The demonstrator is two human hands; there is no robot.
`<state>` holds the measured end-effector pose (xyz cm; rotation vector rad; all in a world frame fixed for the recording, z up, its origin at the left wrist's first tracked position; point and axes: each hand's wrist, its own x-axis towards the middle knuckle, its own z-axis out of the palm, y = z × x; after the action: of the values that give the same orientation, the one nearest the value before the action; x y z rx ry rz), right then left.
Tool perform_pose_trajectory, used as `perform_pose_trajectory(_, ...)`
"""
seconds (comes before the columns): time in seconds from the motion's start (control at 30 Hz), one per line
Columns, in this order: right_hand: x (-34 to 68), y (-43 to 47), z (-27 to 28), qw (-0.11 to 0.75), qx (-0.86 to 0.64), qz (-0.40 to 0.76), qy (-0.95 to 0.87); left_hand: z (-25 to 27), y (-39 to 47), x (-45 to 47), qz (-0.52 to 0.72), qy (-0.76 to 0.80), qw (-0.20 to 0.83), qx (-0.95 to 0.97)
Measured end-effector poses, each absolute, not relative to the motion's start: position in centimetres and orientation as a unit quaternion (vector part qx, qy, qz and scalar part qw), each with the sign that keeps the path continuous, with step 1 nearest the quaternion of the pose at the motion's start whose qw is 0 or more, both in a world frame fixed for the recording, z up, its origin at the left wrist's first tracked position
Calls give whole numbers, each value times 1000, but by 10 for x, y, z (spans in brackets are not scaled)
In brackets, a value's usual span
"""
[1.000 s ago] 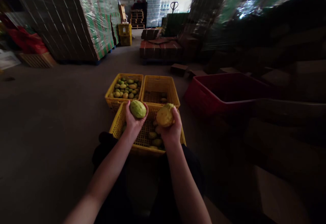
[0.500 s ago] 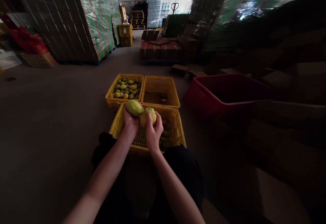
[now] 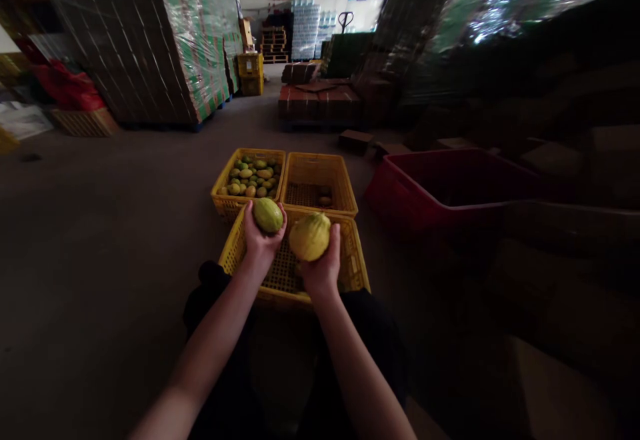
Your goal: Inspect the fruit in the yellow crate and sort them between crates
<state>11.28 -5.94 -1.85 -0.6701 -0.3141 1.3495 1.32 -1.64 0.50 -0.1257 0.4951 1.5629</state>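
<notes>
Over the near yellow crate (image 3: 356, 253), my left hand (image 3: 263, 240) cradles a green oval fruit (image 3: 269, 215), its fingers curled around the sides. To the right, my right hand (image 3: 324, 270) grips a larger yellow fruit (image 3: 309, 237) with a ribbed end. The two fruits are apart. Part of the near crate's inside is hidden behind my hands and the fruit. A far-left yellow crate (image 3: 218, 183) is filled with many green and yellow fruits (image 3: 253, 175). In the far-right yellow crate (image 3: 345, 183), a few fruits (image 3: 325, 198) lie in the corner.
A large red tub (image 3: 395, 183) stands on the floor to the right. Flattened cardboard (image 3: 320, 101) is stacked ahead on a pallet. Wrapped stacks of cartons (image 3: 185, 47) rise at the left and right. Dark cardboard pieces (image 3: 355, 139) lie on the floor beyond the crates.
My hands have moved apart. The right hand has shifted right with the yellow fruit and turned it, so its ribbed end points up to the right. The left hand keeps the green fruit.
</notes>
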Motion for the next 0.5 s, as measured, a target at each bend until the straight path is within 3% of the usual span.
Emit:
perform_pose_trajectory(0.3, 146, -46, -3, 707, -302, 639, -18, 8, -24, 22, 628, 241, 740, -23)
perform_pose_trajectory(0.5, 143, -41, -9, 690, -288, 662, -52, 8, -23, 27, 624, 230, 746, 14)
